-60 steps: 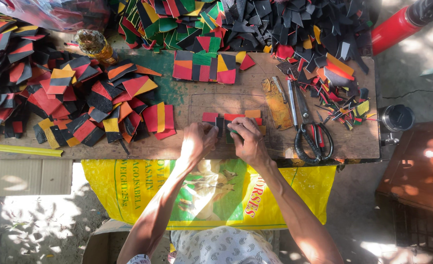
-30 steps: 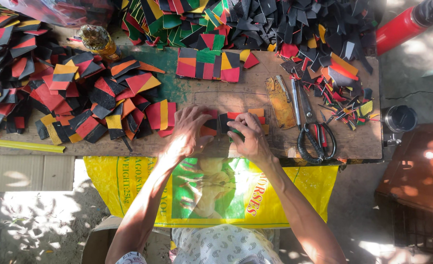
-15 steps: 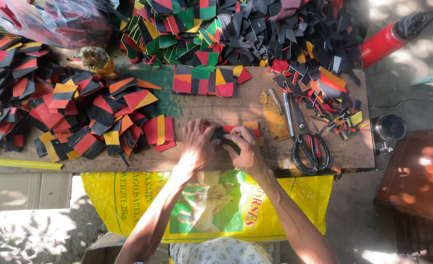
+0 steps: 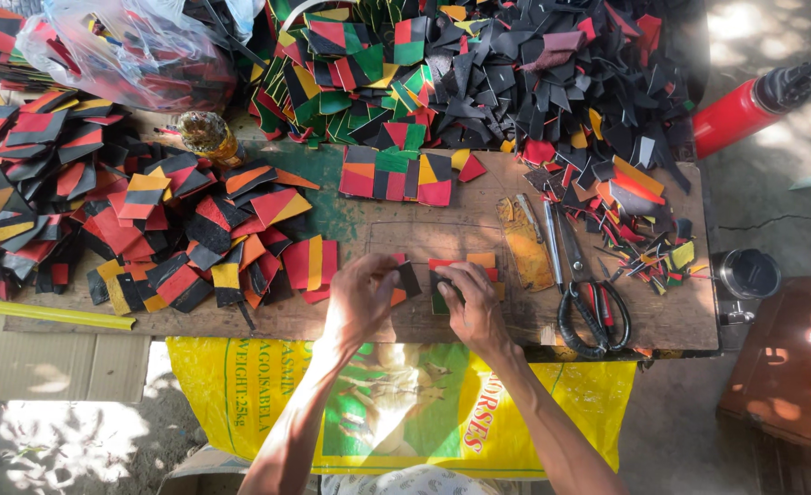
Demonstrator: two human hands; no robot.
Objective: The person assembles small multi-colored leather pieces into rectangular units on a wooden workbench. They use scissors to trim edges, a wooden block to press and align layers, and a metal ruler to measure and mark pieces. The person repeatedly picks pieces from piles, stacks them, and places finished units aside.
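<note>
L hand [image 4: 361, 295] fingers pinched black-orange piece [image 4: 404, 280]; R hand [image 4: 471, 307] fingers pressed red-green piece [image 4: 447, 275] on desk [image 4: 424, 234], scissors [image 4: 584, 298] near.

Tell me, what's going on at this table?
A person sits at a wooden board heaped with small multicoloured pieces. The left hand pinches a dark piece, while the right hand presses on a small red and orange stack beside it. Large scissors lie to the right, and sorted piles of pieces lie to the left.
</note>
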